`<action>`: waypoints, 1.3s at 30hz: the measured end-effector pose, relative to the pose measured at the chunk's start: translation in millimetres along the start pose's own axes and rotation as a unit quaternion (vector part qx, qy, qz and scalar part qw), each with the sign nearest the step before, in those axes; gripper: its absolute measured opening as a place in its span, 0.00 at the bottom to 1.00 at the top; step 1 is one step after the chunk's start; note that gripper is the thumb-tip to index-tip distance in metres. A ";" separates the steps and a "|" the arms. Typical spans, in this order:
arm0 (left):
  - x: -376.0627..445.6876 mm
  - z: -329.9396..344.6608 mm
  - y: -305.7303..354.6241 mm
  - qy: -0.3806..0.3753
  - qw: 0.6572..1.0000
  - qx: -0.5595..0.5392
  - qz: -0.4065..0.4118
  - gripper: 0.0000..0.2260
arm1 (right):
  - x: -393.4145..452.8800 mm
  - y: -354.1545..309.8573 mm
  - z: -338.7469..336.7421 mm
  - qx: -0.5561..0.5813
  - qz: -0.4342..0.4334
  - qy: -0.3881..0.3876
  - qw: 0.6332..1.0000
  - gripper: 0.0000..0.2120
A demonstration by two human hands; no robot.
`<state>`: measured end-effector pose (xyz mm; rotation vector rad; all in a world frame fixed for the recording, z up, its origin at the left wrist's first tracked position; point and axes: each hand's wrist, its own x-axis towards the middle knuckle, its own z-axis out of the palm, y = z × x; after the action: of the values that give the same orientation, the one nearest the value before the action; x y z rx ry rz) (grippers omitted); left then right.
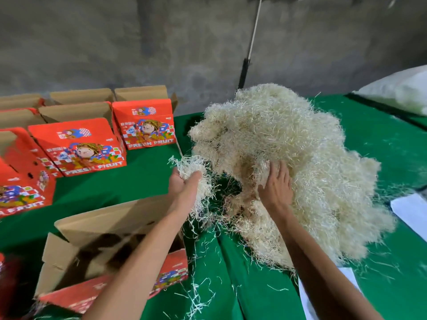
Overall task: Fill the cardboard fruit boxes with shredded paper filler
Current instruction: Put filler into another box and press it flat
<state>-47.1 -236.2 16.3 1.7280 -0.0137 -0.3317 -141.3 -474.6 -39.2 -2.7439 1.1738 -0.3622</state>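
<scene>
- While both hands work at the pile, left hand [184, 181] is palm-up, fingers curled round a clump of shredded paper [191, 167], strands hanging below the wrist.
- Right hand [276, 185] is pressed into the big shredded paper pile [288, 162], fingers spread and fairly straight, tips buried in the strands; no clear grasp.
- Hands are apart, a dark gap of green cloth between them.
- Pile sits mid-tabletop toward the right, on the green tabletop [254, 273]; loose strands are scattered along the near edge.
- Open cardboard box [111, 248], flaps up, stands at the near-left edge under the left forearm; inside looks shadowed, fill level hard to tell.
- Red "FRESH FRUIT" boxes [78, 146] stand in rows at the far-left corner, flaps open.
- White paper sheets [411, 213] lie at the right edge.
- White bag [397, 88] sits at the far-right corner.
</scene>
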 end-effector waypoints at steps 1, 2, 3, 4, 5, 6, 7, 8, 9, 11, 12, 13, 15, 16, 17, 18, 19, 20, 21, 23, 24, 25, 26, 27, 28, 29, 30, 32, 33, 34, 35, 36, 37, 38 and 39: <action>-2.5 0.8 0.0 0.002 1.000 0.006 0.001 0.40 | 7.5 6.2 1.0 -0.016 -0.007 -0.028 0.999 0.45; -4.3 0.7 -0.7 0.002 1.000 0.008 0.003 0.40 | 13.0 10.9 3.6 -0.032 -0.020 -0.062 0.997 0.46; -5.6 -0.1 -2.6 0.001 1.000 0.005 0.005 0.40 | 15.9 14.4 7.8 -0.050 -0.035 -0.095 0.994 0.46; -6.2 -1.2 -5.1 0.002 1.000 0.003 0.004 0.40 | 17.1 17.0 14.5 -0.070 -0.053 -0.123 0.989 0.46; -6.6 -3.0 -8.4 0.002 1.000 0.002 0.001 0.40 | 16.3 18.6 21.7 -0.089 -0.070 -0.141 0.984 0.44; -6.7 -5.4 -10.9 0.003 1.000 0.004 -0.002 0.40 | 15.2 19.8 29.1 -0.098 -0.083 -0.150 0.980 0.42; -6.3 -8.5 -12.3 0.009 1.000 0.008 -0.004 0.40 | 13.7 20.3 35.8 -0.097 -0.089 -0.152 0.980 0.39; -5.9 -12.4 -13.0 0.016 1.000 0.010 -0.006 0.40 | 11.0 20.4 42.3 -0.087 -0.092 -0.152 0.980 0.36; -4.6 -16.7 -14.4 0.024 1.000 0.009 -0.009 0.40 | 7.7 19.1 46.9 -0.079 -0.092 -0.157 0.980 0.32; -1.6 -26.7 -17.6 0.036 0.999 0.004 -0.019 0.40 | 1.4 9.5 50.2 -0.053 -0.084 -0.180 0.979 0.22; 0.4 -32.0 -19.0 0.042 0.999 0.001 -0.024 0.40 | -1.4 -0.2 48.4 -0.026 -0.075 -0.187 0.979 0.20; 3.3 -36.7 -21.1 0.046 0.999 0.000 -0.027 0.40 | -3.6 -13.1 44.5 0.008 -0.071 -0.189 0.979 0.19; 5.7 -45.6 -24.0 0.042 0.999 -0.002 -0.033 0.41 | -5.7 -44.6 32.5 0.086 -0.081 -0.178 0.977 0.22; 5.4 -49.4 -24.7 0.034 0.999 -0.008 -0.038 0.43 | -6.1 -61.5 24.1 0.117 -0.097 -0.160 0.975 0.21; 5.7 -52.7 -26.0 0.026 0.999 -0.014 -0.044 0.44 | -6.6 -78.9 13.7 0.139 -0.111 -0.136 0.975 0.20; 5.7 -55.8 -26.7 0.017 0.998 -0.021 -0.049 0.44 | -7.1 -96.0 3.1 0.162 -0.125 -0.111 0.973 0.18; 5.7 -58.2 -27.1 0.008 0.998 -0.031 -0.053 0.45 | -8.4 -112.7 -8.2 0.189 -0.137 -0.088 0.968 0.16; 5.1 -59.6 -26.8 -0.005 0.997 -0.045 -0.056 0.45 | -10.0 -127.6 -18.9 0.225 -0.148 -0.071 0.960 0.15; 5.3 -59.6 -27.0 -0.021 0.996 -0.061 -0.058 0.45 | -12.8 -141.2 -29.4 0.271 -0.156 -0.061 0.948 0.15; 5.6 -57.5 -23.8 -0.052 0.993 -0.089 -0.063 0.45 | -21.4 -162.4 -46.3 0.375 -0.171 -0.051 0.910 0.09; 5.4 -53.7 -19.6 -0.072 0.991 -0.096 -0.067 0.45 | -24.6 -168.4 -53.5 0.426 -0.179 -0.046 0.885 0.06; 5.9 -49.3 -14.3 -0.088 0.989 -0.097 -0.067 0.48 | -25.6 -173.1 -60.0 0.465 -0.189 -0.038 0.864 0.10; 5.8 -45.4 -7.5 -0.101 0.989 -0.089 -0.062 0.52 | -27.2 -176.4 -67.0 0.488 -0.202 -0.038 0.849 0.14; 6.1 -41.1 -0.9 -0.112 0.989 -0.074 -0.055 0.55 | -28.5 -178.5 -73.2 0.497 -0.220 -0.039 0.839 0.16; 8.3 -35.7 4.3 -0.106 0.992 -0.052 -0.051 0.55 | -30.4 -179.5 -80.2 0.498 -0.241 -0.045 0.831 0.17; 11.7 -30.8 8.0 -0.087 0.995 -0.032 -0.040 0.50 | -30.6 -178.7 -83.2 0.496 -0.261 -0.053 0.826 0.18; 14.4 -26.9 12.8 -0.063 0.997 -0.014 -0.034 0.42 | -30.9 -175.7 -84.7 0.499 -0.270 -0.060 0.821 0.18; 18.7 -21.4 25.3 -0.037 0.998 -0.030 -0.042 0.34 | -32.4 -164.4 -81.1 0.510 -0.256 -0.053 0.819 0.18; 21.1 -20.0 30.7 -0.033 0.997 -0.043 -0.053 0.35 | -32.7 -155.6 -74.8 0.507 -0.239 -0.042 0.827 0.17; 21.3 -20.9 36.6 -0.037 0.996 -0.049 -0.066 0.38 | -33.7 -145.3 -67.3 0.494 -0.214 -0.033 0.842 0.18; 24.4 -21.2 40.8 -0.040 0.994 -0.061 -0.075 0.42 | -34.7 -133.9 -57.4 0.472 -0.195 -0.034 0.859 0.23; 26.2 -22.6 46.0 -0.045 0.992 -0.084 -0.087 0.46 | -36.6 -122.8 -46.8 0.442 -0.183 -0.045 0.877 0.31; 29.9 -23.1 50.3 -0.052 0.988 -0.107 -0.095 0.48 | -39.1 -113.2 -35.2 0.405 -0.178 -0.065 0.895 0.39; 31.6 -22.8 56.5 -0.062 0.984 -0.130 -0.101 0.49 | -42.2 -106.9 -24.5 0.362 -0.178 -0.083 0.911 0.46; 34.4 -20.9 61.9 -0.071 0.982 -0.144 -0.103 0.48 | -45.2 -104.0 -14.9 0.317 -0.182 -0.096 0.926 0.52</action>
<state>1.6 -234.4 71.8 1.4175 0.1049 -0.5810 -103.4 -370.8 -9.8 -2.3236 0.3855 -0.4095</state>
